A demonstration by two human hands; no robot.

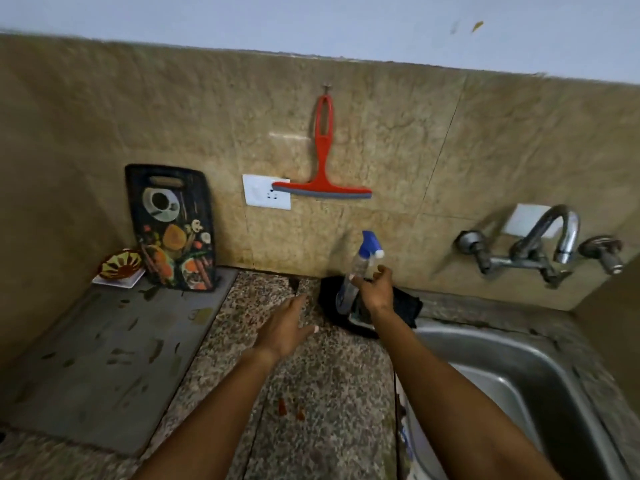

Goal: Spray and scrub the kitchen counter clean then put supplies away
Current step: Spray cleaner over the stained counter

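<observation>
The speckled granite counter [311, 393] is taking up most of the view, showing a few reddish spots near the front, with a steel sink [540, 368] sitting on its right side. A grey mat [104, 358] is lying on the left. A printed cutting board [173, 226] is leaning on the wall and a red squeegee [323, 161] is hanging there. The right hand [375, 289] is gripping the spray bottle [358, 271] over a black cloth [405, 303] at the back. The left hand [287, 327] is hovering open, fingers spread, over the counter.
</observation>
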